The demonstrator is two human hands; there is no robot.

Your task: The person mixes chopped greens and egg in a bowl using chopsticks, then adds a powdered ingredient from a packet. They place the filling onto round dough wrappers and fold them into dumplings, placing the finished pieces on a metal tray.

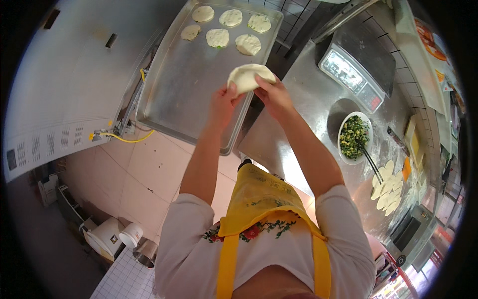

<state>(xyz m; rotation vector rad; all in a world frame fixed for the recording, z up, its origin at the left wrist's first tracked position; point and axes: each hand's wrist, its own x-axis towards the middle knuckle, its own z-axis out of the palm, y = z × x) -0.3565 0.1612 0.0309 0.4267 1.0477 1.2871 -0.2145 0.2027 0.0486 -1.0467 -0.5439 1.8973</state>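
Note:
Both hands grip a pale round of dough (251, 74) by its near edge, above the right side of a large metal baking tray (171, 89). My left hand (224, 104) pinches its left corner, thumb on top. On the right, my right hand (275, 96) has its thumb pressed on the dough's upper face. What lies under the round is hidden. Several flattened filled dough cakes (217, 38) sit in two rows at the tray's far end, some with green filling showing through.
A steel worktable (298, 97) at right holds a digital scale (351, 78), a white bowl (369, 130) of chopped green-and-yellow filling with chopsticks (372, 164), and overlapping dough pieces (388, 188) on flour. A yellow hose (130, 141) hangs beside a metal cabinet (74, 74). White buckets (131, 235) stand lower left.

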